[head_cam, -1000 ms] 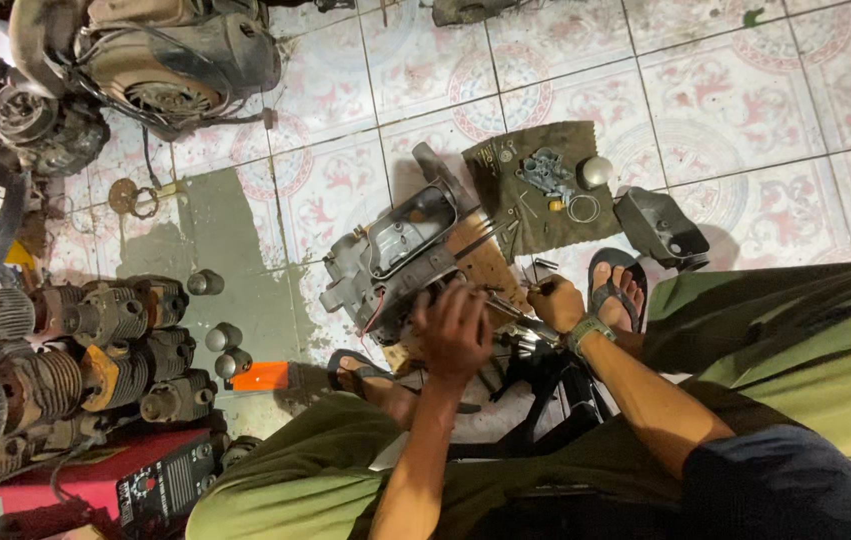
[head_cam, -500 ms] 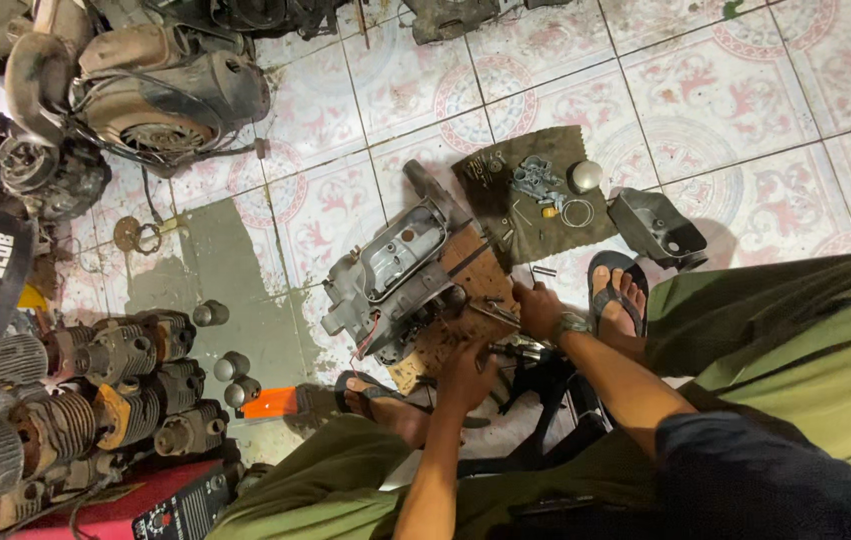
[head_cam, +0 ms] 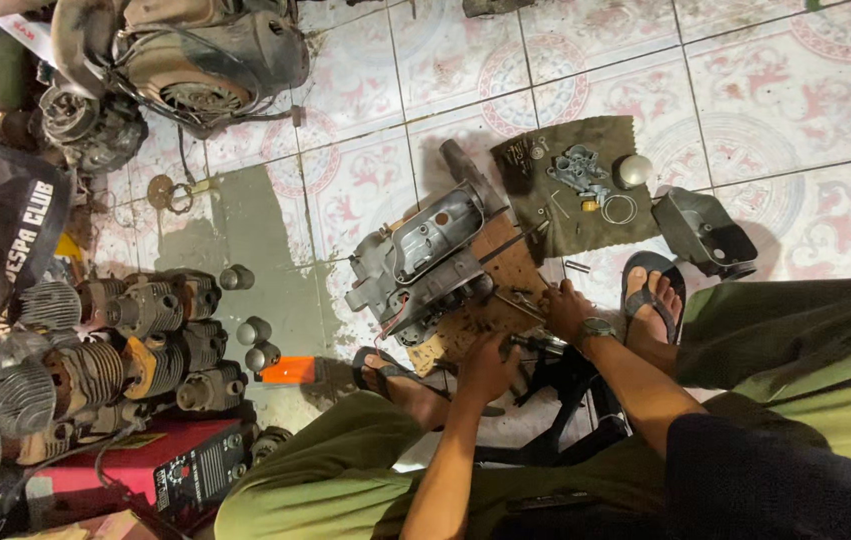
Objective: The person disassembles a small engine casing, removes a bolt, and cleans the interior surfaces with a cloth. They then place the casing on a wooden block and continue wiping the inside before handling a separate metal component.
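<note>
Left hand (head_cam: 485, 368): lower centre of frame, forearm reaching up from the bottom edge, fingers curled at the near edge of the rusty brown board (head_cam: 490, 300); grip closed, on what cannot be told.
Right hand (head_cam: 567, 308): just right of the left, wristwatch on the wrist, fingers pressed together on a thin metal rod (head_cam: 517, 305) lying on the board.
Grey metal engine casing (head_cam: 425, 258): one, centre of frame, resting on the board, just above both hands.
Olive cloth (head_cam: 570, 180): one, upper right of the casing, carrying small metal parts and a round silver cap.
Feet in sandals: two, flanking the hands.
Finned engine cylinders (head_cam: 75, 365): several, left edge, on the tiled floor (head_cam: 775, 100).
Black stand (head_cam: 555, 400): below the hands, partly hidden by the arms.
</note>
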